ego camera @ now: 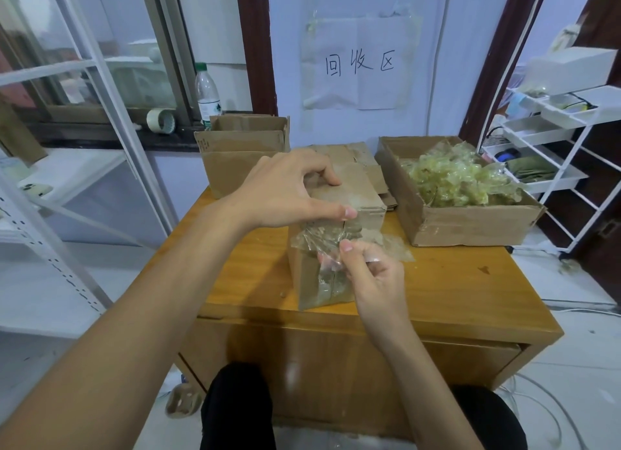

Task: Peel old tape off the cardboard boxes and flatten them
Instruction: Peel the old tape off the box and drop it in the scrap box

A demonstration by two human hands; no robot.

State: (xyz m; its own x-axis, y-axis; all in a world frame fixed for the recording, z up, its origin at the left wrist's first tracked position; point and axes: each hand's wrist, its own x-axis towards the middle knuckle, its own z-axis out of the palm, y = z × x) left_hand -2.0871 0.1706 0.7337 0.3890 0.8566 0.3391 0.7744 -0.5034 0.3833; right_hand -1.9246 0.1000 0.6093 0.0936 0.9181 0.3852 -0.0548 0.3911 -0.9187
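Note:
A small closed cardboard box (356,201) stands on the wooden table (453,288) in front of me. My left hand (285,189) grips its top, fingers over the far edge and thumb on the near edge. My right hand (373,275) pinches a strip of clear tape (322,244) that has come partly off the box's front face. More clear tape still lies down the front seam.
An open box (470,221) full of crumpled yellowish tape sits at the right. Flattened cardboard (363,157) lies behind the small box. Another open box (242,157) stands at the back left. A white rack (551,160) stands to the right; a tape roll (161,121) and bottle (207,95) are on the sill.

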